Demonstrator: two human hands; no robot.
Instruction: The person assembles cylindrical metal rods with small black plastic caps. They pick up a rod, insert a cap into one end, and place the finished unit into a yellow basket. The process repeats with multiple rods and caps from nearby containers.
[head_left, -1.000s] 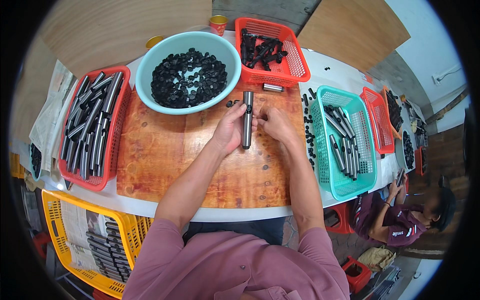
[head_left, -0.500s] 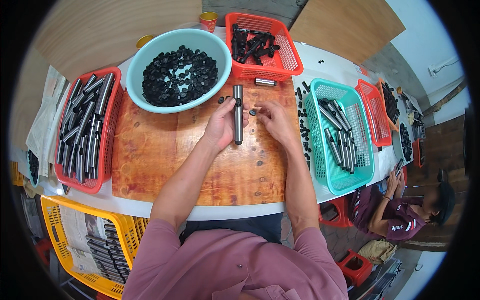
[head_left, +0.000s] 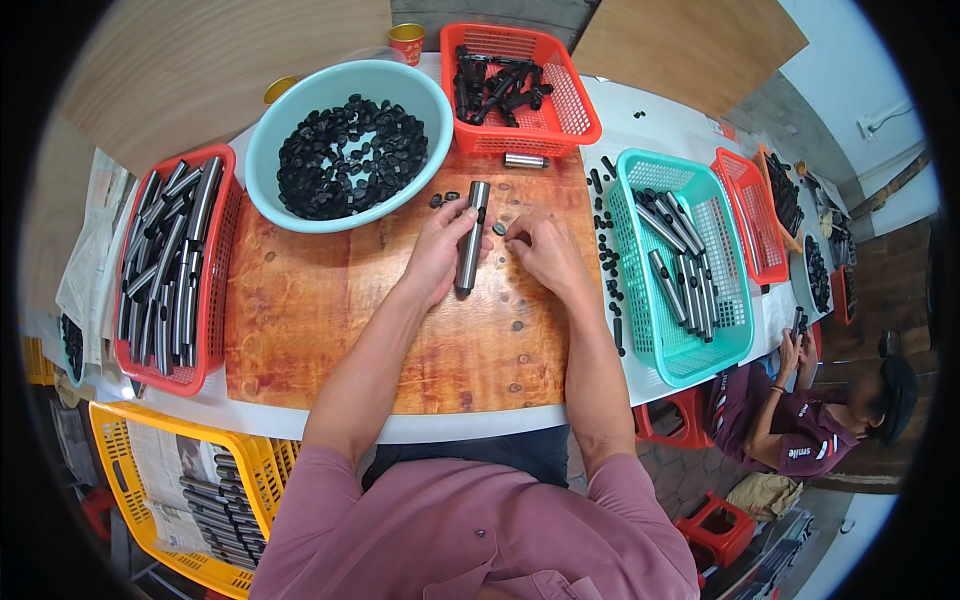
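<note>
My left hand (head_left: pixel 437 255) is wrapped round a shiny metal tube (head_left: pixel 471 248), which leans slightly, its upper end to the right. The tube has a dark hole in its side near the top and a dark lower end. To its right, my right hand (head_left: pixel 548 254) is closed in a pinch over the wooden board (head_left: pixel 400 345); whatever is between the fingertips is hidden. Just off those fingertips is a small dark oval plug (head_left: pixel 499 229). A few more black plugs (head_left: pixel 450 197) lie beyond my left hand.
A light-blue basin (head_left: pixel 262 170) holds many black plugs. Metal tubes fill a red basket (head_left: pixel 228 215) at left and partly fill a turquoise basket (head_left: pixel 735 300) at right. A red basket (head_left: pixel 570 135) of black parts stands behind; a yellow crate (head_left: pixel 265 460) sits lower left. A co-worker (head_left: pixel 800 425) sits at right.
The tube has tilted, its lower end swinging left. My right hand's fingers have curled in more tightly, and the oval plug now sits a little apart from them.
</note>
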